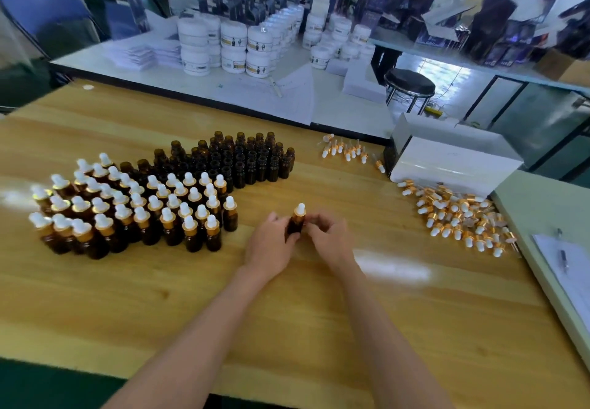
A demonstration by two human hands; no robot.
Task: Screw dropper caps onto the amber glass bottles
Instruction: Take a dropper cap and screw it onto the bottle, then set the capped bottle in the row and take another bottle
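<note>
An amber glass bottle (295, 227) with a gold-collared white dropper cap (300, 210) on its neck stands upright between my hands at the table's middle. My left hand (271, 244) grips the bottle's body from the left. My right hand (329, 236) has its fingers curled against the bottle's right side, just below the cap. To the left stand several capped bottles (127, 213) in rows. Behind them are several uncapped amber bottles (242, 159). A heap of loose dropper caps (459, 217) lies at the right.
A white box (447, 165) sits at the table's far right, with a few more caps (344, 149) beside it. A clipboard with a pen (563, 258) lies on the green side surface. Behind the wooden table (319, 312), white jars (236, 44) are stacked.
</note>
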